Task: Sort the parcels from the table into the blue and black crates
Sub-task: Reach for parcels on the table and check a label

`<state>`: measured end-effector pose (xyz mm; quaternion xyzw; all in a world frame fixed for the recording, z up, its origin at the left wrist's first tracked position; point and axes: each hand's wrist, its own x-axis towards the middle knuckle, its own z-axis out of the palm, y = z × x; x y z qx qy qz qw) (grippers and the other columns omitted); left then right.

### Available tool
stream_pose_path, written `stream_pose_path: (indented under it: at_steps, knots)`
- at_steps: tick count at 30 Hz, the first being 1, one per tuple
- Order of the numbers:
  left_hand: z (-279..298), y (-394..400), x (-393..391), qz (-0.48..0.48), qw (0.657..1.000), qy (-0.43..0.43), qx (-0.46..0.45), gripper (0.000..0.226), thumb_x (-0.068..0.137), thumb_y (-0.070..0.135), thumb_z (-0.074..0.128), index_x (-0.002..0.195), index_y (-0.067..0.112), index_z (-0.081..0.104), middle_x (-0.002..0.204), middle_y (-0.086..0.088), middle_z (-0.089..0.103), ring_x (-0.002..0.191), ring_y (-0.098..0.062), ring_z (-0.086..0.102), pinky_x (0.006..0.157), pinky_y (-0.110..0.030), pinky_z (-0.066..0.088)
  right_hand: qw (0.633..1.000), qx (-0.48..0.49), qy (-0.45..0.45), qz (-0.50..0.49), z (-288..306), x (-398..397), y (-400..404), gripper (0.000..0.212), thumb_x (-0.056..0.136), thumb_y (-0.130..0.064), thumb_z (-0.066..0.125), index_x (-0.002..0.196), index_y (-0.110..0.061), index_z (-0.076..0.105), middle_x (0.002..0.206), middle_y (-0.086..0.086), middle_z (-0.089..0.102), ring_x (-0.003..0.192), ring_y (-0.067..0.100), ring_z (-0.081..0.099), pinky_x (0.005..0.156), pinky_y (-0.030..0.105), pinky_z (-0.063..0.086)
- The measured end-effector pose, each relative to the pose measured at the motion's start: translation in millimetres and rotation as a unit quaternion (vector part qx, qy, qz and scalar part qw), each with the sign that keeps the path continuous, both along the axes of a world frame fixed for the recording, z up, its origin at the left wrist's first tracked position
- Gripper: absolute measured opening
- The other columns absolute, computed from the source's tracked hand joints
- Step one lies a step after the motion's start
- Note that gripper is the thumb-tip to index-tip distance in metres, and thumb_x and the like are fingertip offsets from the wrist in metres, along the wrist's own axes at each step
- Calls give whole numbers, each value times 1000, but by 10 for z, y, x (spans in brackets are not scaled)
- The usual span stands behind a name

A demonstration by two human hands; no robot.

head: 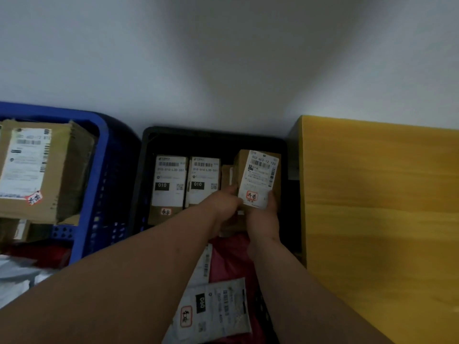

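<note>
Held parcel: small cardboard box (258, 178) with a white label, over the far right corner of the black crate (213, 135).
Left hand (224, 203): fingers curled on the box's left near edge.
Right hand (267, 214): gripping the box's near right end; its fingers are mostly hidden beneath, so the hold is probably a clamp.
Open room: a dark gap runs along the crate's right wall, beside the yellow table (377, 207).
Crate contents: two labelled boxes (185, 181) side by side at far left; a white mailer bag (218, 310) lies near.
Blue crate (99, 170): left, cut off by the frame, holding a large box (37, 170).
Hard to read: labels blurred.
</note>
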<state>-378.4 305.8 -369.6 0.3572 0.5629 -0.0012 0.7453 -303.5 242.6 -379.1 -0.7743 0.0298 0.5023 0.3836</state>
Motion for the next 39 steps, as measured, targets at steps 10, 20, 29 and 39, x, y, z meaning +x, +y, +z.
stream_pose_path:
  at_steps: [10,20,29,39]
  knots:
    - [69,-138,-193,83,995,47,-18,49,96,1,45,129,37,47,102,-5,68,87,-23,65,71,-34,58,998,-1,56,-4,63,-18,-116,64,97,-11,49,147,-37,21,137,5,50,120,29,52,104,52,44]
    - [448,-612,-539,50,992,113,5,39,96,5,41,117,33,57,104,-7,63,97,-22,57,81,-31,47,992,-15,79,101,341,-90,-362,24,90,-2,46,102,-22,55,102,11,63,93,27,64,82,39,56]
    - [1056,-1110,-657,57,994,79,51,47,99,7,43,139,32,43,90,-3,56,81,-16,50,67,-28,42,984,15,25,173,970,-139,-968,22,86,-18,57,108,-20,53,103,7,61,96,26,63,85,41,56]
    - [1517,-1966,-1132,45,993,68,79,48,99,13,46,145,25,39,103,-2,57,89,-16,56,80,-33,51,977,31,-41,209,1456,-453,-1846,30,81,-9,55,103,12,54,88,10,53,83,29,55,94,56,46]
